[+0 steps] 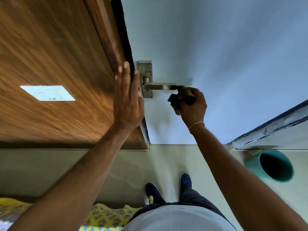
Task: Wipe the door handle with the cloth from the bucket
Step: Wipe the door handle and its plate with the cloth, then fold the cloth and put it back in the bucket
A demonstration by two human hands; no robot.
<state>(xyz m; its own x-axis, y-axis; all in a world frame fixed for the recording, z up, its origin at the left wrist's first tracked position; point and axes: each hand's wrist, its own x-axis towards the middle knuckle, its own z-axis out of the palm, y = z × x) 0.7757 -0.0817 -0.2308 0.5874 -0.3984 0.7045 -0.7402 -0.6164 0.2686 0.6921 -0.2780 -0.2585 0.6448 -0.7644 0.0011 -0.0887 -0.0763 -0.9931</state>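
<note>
- Two shoes stand on the pale floor nearest to the camera, and a yellow printed fabric lies at the lower left.
- At the right, a teal bucket stands on the floor, well apart from the door; its inside looks dark.
- Right hand grips a dark cloth, bunched in the curled fingers, at the free end of the handle.
- Cloth looks soft and light, so it should fold around the lever easily; I judge it is best held bunched in the palm, with a fold pinched over the metal.
- Left hand is flat with straight fingers, pressing on the edge of the door beside the wooden panel.
- Handle is a stiff metal lever on a plate, smooth and probably slippery; it may turn down if pressed hard.
</note>
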